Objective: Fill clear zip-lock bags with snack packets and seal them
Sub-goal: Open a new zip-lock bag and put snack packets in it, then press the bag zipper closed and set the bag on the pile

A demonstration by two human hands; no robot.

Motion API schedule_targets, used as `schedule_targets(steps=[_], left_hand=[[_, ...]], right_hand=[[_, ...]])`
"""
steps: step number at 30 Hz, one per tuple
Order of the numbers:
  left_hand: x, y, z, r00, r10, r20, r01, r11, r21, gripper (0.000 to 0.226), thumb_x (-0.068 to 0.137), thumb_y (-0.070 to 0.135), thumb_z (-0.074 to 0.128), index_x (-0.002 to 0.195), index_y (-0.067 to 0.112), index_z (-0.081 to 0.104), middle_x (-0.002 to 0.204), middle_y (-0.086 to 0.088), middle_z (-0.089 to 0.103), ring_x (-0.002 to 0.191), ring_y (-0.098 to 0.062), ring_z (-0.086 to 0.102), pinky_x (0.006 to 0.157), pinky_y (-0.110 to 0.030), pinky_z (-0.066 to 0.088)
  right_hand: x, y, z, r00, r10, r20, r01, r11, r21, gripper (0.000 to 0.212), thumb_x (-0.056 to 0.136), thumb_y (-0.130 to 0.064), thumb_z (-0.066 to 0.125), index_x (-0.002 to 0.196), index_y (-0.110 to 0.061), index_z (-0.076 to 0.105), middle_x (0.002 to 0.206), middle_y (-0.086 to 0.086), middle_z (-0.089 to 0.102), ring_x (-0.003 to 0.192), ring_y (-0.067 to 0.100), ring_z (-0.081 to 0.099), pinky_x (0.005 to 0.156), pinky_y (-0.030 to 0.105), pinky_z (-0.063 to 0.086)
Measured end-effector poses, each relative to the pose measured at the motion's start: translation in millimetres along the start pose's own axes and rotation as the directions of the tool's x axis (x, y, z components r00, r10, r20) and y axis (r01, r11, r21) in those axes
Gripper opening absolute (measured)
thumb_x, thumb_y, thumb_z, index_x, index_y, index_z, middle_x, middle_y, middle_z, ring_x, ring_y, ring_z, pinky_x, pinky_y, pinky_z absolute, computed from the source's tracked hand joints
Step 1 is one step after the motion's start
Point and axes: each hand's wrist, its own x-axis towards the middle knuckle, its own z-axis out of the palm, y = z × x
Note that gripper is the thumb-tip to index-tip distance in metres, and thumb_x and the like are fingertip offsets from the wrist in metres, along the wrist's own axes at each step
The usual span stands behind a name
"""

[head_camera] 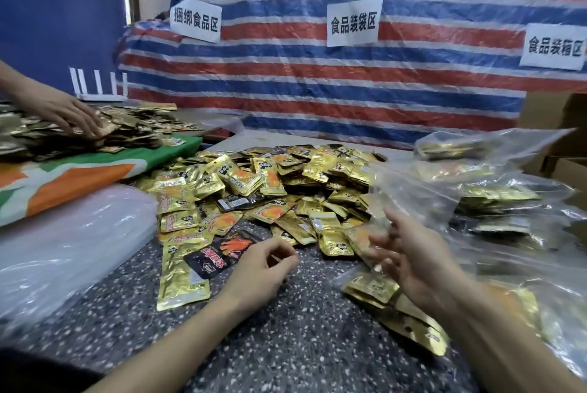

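Observation:
A heap of gold snack packets (270, 183) covers the middle of the speckled table (286, 345). One black packet (219, 253) lies at the heap's near edge. My left hand (263, 268) hovers just right of it, fingers loosely curled, holding nothing. My right hand (409, 259) is blurred and grips a clear zip-lock bag (409, 192) that rises above it. Several gold packets (397, 307) lie under and beside my right wrist, inside clear plastic.
Filled clear bags (495, 189) pile up at the right, with cardboard boxes (559, 126) behind. A stack of clear plastic (70, 234) and an orange-green cloth (79, 176) lie at the left. Another person's hand (73, 116) rests on a second packet pile (133, 129). A striped tarp with labels hangs behind.

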Motion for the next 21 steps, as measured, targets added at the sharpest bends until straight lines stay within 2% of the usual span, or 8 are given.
schedule_targets(steps=[3,5,7,10,12,15,17,21], left_hand=[[-2,1,-1,1.000,0.014,-0.009,-0.014,1.000,-0.002,0.012,0.091,0.009,0.064,0.083,0.017,0.068,0.078,-0.001,0.069,0.068,-0.010,0.061,0.068,-0.030,0.050],[-3,2,-3,0.999,0.038,-0.016,-0.038,0.999,0.007,0.024,0.089,0.000,0.059,0.077,0.018,0.069,0.074,0.002,0.069,0.067,-0.007,0.060,0.065,-0.023,0.048],[-5,4,-5,0.998,0.055,-0.021,-0.055,0.998,-0.006,0.034,0.086,0.003,0.053,0.062,0.021,0.070,0.070,0.003,0.069,0.066,-0.006,0.060,0.063,-0.018,0.046],[-7,7,-8,0.995,0.082,-0.051,-0.083,0.996,-0.034,0.031,0.075,0.014,0.052,0.048,0.023,0.065,0.069,-0.003,0.070,0.070,-0.010,0.063,0.068,-0.022,0.049],[-5,5,-9,0.990,0.115,-0.086,-0.118,0.992,-0.031,0.039,0.080,0.005,0.056,0.047,0.024,0.063,0.069,-0.005,0.070,0.070,-0.010,0.063,0.071,-0.024,0.048],[-7,3,-11,0.983,0.134,-0.129,-0.138,0.990,-0.026,0.048,0.084,-0.007,0.060,0.050,0.026,0.066,0.073,-0.001,0.070,0.075,-0.011,0.063,0.073,-0.024,0.048],[-10,5,-13,0.978,0.148,-0.148,-0.152,0.988,-0.011,0.039,0.080,-0.008,0.066,0.057,0.024,0.071,0.076,0.002,0.069,0.077,-0.012,0.063,0.072,-0.021,0.048],[-12,22,-29,0.972,0.197,-0.128,-0.195,0.980,0.030,0.017,0.080,0.006,0.078,0.085,0.019,0.067,0.080,0.005,0.068,0.069,-0.006,0.063,0.063,-0.020,0.053]], right_hand=[[8,13,35,0.983,-0.060,0.173,0.077,0.993,-0.089,0.030,0.096,-0.037,0.060,0.089,-0.009,0.056,0.066,0.005,0.071,0.047,0.018,0.063,0.038,0.022,0.044],[18,24,53,0.969,-0.079,0.236,0.108,0.988,-0.113,0.022,0.096,-0.027,0.063,0.102,-0.006,0.059,0.073,0.009,0.073,0.051,0.021,0.064,0.041,0.025,0.048],[27,37,63,0.961,-0.132,0.244,0.162,0.981,-0.107,0.012,0.095,-0.012,0.064,0.105,-0.006,0.060,0.080,0.012,0.074,0.058,0.023,0.067,0.045,0.028,0.052],[35,56,58,0.905,-0.350,0.243,0.387,0.914,-0.123,0.011,0.090,0.003,0.065,0.089,-0.009,0.066,0.090,0.012,0.070,0.071,0.024,0.071,0.047,0.033,0.056],[35,62,52,0.830,-0.482,0.281,0.533,0.833,-0.148,0.022,0.086,0.005,0.070,0.078,-0.015,0.071,0.089,0.005,0.070,0.079,0.025,0.073,0.048,0.036,0.058],[30,67,46,0.749,-0.589,0.303,0.654,0.730,-0.198,0.022,0.080,0.005,0.077,0.072,-0.015,0.074,0.091,-0.001,0.070,0.086,0.025,0.072,0.055,0.041,0.060],[29,68,45,0.723,-0.622,0.300,0.689,0.678,-0.255,0.014,0.077,0.001,0.081,0.073,-0.010,0.073,0.093,0.001,0.069,0.089,0.023,0.071,0.063,0.043,0.060],[25,66,45,0.732,-0.605,0.313,0.672,0.718,-0.183,0.017,0.081,-0.020,0.079,0.074,-0.007,0.070,0.092,0.005,0.067,0.075,0.028,0.070,0.045,0.039,0.057]])
